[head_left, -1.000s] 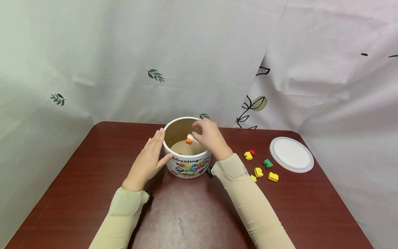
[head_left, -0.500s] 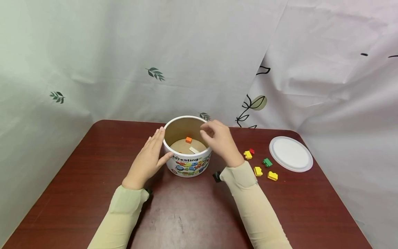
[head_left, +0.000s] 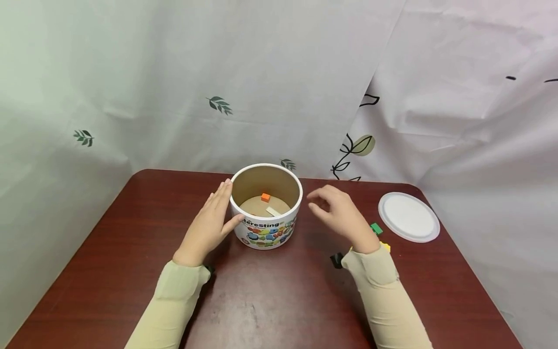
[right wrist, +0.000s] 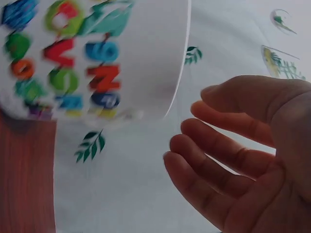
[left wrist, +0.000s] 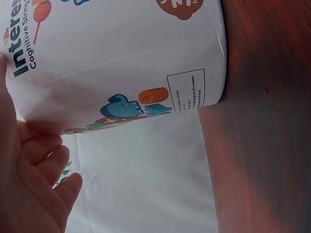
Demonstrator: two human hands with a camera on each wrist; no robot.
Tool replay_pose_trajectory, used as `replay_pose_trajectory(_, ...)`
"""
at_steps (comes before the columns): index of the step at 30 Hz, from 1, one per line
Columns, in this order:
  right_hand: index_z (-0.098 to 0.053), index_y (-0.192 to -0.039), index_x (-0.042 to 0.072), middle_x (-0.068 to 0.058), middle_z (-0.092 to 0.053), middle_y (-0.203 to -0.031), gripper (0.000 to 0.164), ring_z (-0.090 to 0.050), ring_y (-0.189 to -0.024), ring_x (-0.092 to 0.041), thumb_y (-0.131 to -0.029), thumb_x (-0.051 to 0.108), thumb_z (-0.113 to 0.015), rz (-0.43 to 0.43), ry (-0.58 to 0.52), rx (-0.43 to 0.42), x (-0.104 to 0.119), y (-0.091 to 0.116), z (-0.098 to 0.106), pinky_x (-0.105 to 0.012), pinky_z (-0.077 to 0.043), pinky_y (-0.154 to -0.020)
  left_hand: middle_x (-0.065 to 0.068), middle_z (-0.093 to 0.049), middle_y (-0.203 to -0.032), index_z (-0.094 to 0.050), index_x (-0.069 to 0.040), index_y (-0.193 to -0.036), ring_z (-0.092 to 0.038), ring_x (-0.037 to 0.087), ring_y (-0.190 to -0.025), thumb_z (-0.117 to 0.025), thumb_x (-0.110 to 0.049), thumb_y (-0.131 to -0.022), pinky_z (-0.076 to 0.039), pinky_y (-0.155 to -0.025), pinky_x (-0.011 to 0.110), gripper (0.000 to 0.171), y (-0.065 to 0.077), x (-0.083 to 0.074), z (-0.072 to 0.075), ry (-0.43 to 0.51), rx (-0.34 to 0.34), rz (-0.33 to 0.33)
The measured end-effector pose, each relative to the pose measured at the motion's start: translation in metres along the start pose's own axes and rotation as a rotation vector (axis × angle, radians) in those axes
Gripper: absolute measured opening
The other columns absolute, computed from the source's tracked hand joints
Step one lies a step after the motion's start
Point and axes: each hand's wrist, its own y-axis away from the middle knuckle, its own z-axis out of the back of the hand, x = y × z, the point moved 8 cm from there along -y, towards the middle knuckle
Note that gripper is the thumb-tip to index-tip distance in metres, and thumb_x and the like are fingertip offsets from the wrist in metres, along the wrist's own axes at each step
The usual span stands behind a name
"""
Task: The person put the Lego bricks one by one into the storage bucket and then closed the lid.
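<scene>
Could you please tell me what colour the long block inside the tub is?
The long block is off-white; it shows best in the head view.

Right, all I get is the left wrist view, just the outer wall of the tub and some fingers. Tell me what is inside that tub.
Observer: An orange block and a white block lie on the floor of the tub.
Operator: Noted. Now report on the right hand.
Observer: It hangs to the right of the tub, apart from it, holding nothing.
Operator: Now check the far right of the table.
Observer: A round white lid lies flat there.
</scene>
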Motion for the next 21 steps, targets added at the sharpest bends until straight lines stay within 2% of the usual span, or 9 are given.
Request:
replay_pose_trajectory(13,-0.073,-0.102,0.004,-0.005,-0.066,-0.097,0.015,-0.063,-0.084,-0.021,-0.087,0.002,-0.075,0.033,0.16,0.168,-0.04,0.042,0.004,-0.04,-0.057,-0.076,0.019,-0.023,-0.165,-0.019,0.002,-0.16,-0.023,0.037,-0.152,-0.066,-0.041,-0.099,-0.022,-0.122,0.055,0.088,0.0,0.001,-0.003,-0.011,-0.015,-0.003)
replay_pose_trajectory(16,-0.072,-0.102,0.002,-0.006,-0.066,-0.096,0.016,-0.064,-0.086,-0.023,-0.086,0.002,-0.076,0.01,0.191,0.222,-0.051,0.052,0.002,-0.041,-0.057,-0.078,0.018,-0.022,-0.166,-0.019,0.001,-0.16,-0.022,0.035,-0.153,-0.066,-0.041,-0.099,-0.022,-0.122,0.055,0.088,0.0,0.001,-0.003,-0.011,-0.012,0.001)
replay_pose_trajectory(21,-0.071,-0.104,-0.002,-0.009,-0.068,-0.097,0.022,-0.064,-0.088,-0.026,-0.084,0.004,-0.078,-0.084,0.219,0.299,-0.068,0.068,-0.001,-0.044,-0.057,-0.079,0.018,-0.021,-0.166,-0.018,0.001,-0.161,-0.021,0.034,-0.153,-0.063,-0.043,-0.1,-0.022,-0.122,0.056,0.088,0.0,0.0,-0.002,-0.012,-0.006,0.002)
